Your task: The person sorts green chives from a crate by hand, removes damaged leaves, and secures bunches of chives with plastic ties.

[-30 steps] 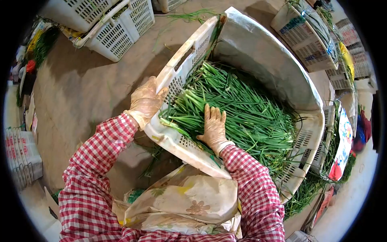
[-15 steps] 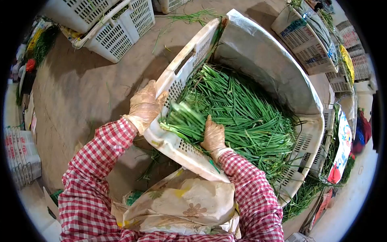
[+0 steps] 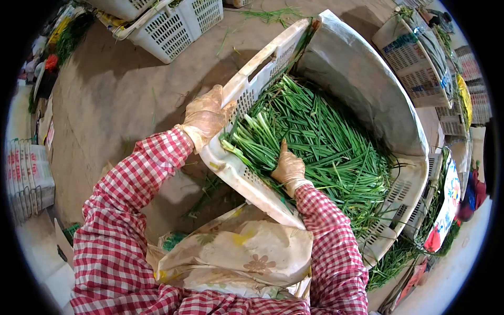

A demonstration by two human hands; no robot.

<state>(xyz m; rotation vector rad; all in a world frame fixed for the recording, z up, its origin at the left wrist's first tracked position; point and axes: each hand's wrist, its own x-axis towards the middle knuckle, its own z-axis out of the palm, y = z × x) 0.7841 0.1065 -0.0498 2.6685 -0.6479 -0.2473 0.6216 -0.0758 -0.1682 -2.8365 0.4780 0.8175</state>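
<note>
A tilted white plastic crate (image 3: pixel 254 191) in front of me holds a heap of long green garlic chives (image 3: pixel 336 142). My left hand (image 3: pixel 206 113), in a thin stained glove, is closed around the crate's left rim. Inside the crate, my gloved right hand (image 3: pixel 290 167) is on a bunch of chives (image 3: pixel 255 134) whose pale stem ends point left. Its index finger is stretched out, while the other fingers curl down into the leaves and are partly hidden. A greyish sheet (image 3: pixel 362 79) lines the crate's far side.
More white crates stand at the upper left (image 3: pixel 176 29) and the upper right (image 3: pixel 412 58). Loose chives (image 3: pixel 391 262) lie beside the crate at the lower right. A stained patterned plastic apron (image 3: pixel 247 249) covers my lap. Stacked white crates (image 3: pixel 29 170) stand at the far left.
The view has shifted, so the crate appears slightly farther right. The chive bunch beside my right hand was blurred by motion and is now still. My left hand keeps its grip on the rim.
</note>
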